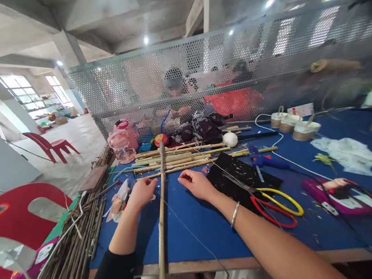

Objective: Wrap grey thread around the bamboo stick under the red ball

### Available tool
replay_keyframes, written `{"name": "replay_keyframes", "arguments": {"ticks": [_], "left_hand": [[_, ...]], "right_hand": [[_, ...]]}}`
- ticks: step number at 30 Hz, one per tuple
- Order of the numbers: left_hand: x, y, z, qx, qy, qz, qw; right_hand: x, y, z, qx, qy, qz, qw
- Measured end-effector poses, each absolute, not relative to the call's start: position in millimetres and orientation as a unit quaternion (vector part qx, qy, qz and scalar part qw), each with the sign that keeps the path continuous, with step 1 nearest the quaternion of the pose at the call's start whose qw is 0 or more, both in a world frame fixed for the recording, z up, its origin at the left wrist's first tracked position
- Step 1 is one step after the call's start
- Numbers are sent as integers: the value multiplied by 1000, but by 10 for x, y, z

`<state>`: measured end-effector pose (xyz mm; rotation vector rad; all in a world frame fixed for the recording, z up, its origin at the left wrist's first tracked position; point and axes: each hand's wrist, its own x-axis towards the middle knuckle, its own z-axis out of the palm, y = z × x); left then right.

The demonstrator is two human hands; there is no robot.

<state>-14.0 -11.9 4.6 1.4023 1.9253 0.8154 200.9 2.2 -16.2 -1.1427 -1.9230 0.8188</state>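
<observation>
A long bamboo stick [162,223] lies lengthwise in front of me, its near end jutting past the table edge. Thin string is wound around it near its upper part, and a loose length of string [191,233] trails from there toward the table's front edge. Just left of the stick, my left hand [144,191] is closed in a pinch; what it holds, if anything, is too small to make out. My right hand [196,184] is on the other side, apart from the stick, its thumb and fingers also pinched together. Any thread between its fingertips cannot be made out.
Scissors [263,200] with red and yellow handles lie on black cloth [224,182] at right, near a blue glue gun [269,161]. More bamboo sticks [188,159] lie behind my hands. Thin branches [73,246] are piled at left. A perforated screen [126,88] stands behind, people beyond it.
</observation>
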Motion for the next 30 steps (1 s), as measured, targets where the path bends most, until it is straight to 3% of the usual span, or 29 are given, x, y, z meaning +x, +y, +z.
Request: {"name": "replay_keyframes", "arguments": {"ticks": [5, 8, 11, 14, 17, 22, 27, 30], "left_hand": [[-121, 53, 38, 523, 716, 314, 338], [-47, 216, 70, 526, 696, 320, 369], [28, 266, 45, 534, 662, 327, 412], [92, 224, -20, 511, 567, 361, 536], [143, 162, -36, 437, 463, 424, 644], [200, 85, 17, 342, 429, 499, 671], [254, 40, 4, 326, 435, 508, 668], [281, 40, -7, 321, 423, 515, 673]], "right_hand": [[1748, 76, -82, -479, -698, 411, 338], [1592, 23, 0, -490, -661, 526, 215], [1589, -39, 13, -462, -680, 554, 129], [1719, -23, -14, -495, -638, 548, 217], [1833, -3, -9, -472, -522, 646, 296], [1890, -218, 59, -308, -445, 813, 216], [2255, -649, 201, -309, -544, 773, 107], [2552, -1040, 353, -427, -610, 646, 169]]}}
